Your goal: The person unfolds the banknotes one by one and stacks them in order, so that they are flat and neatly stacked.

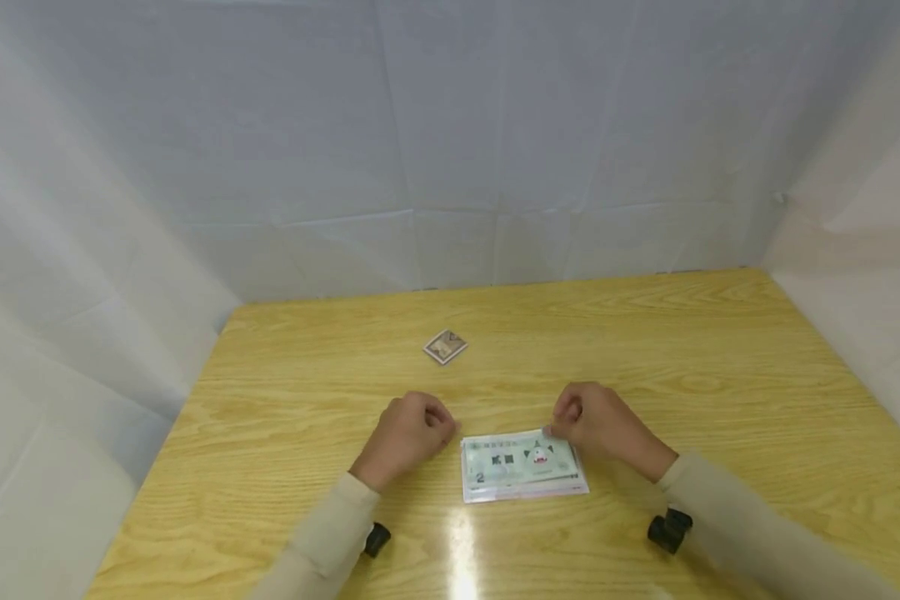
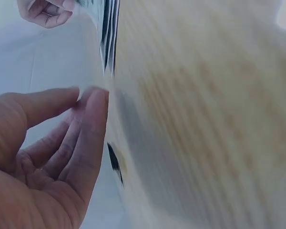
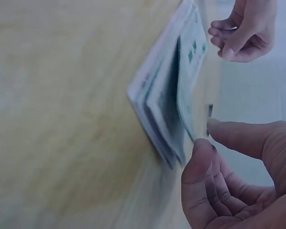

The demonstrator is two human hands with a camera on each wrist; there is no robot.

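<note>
A small stack of paper banknotes [image 1: 521, 462] lies on the table, a green note with a 2 and a cartoon face on top. My right hand [image 1: 603, 425] is at its far right corner. In the right wrist view, the top banknote [image 3: 185, 90] rises away from the stack, its corner at the thumb and index fingertips, which pinch it. My left hand [image 1: 412, 437] hovers just off the far left corner. In the left wrist view its thumb and loosely bent fingers [image 2: 93, 124] stand slightly apart, with nothing between them.
A small brown patterned card or folded paper [image 1: 445, 346] lies farther back on the wooden table [image 1: 307, 358]. White sheeting [image 1: 495, 150] hangs behind and along both sides. Dark wrist devices [image 1: 670, 531] sit under both sleeves.
</note>
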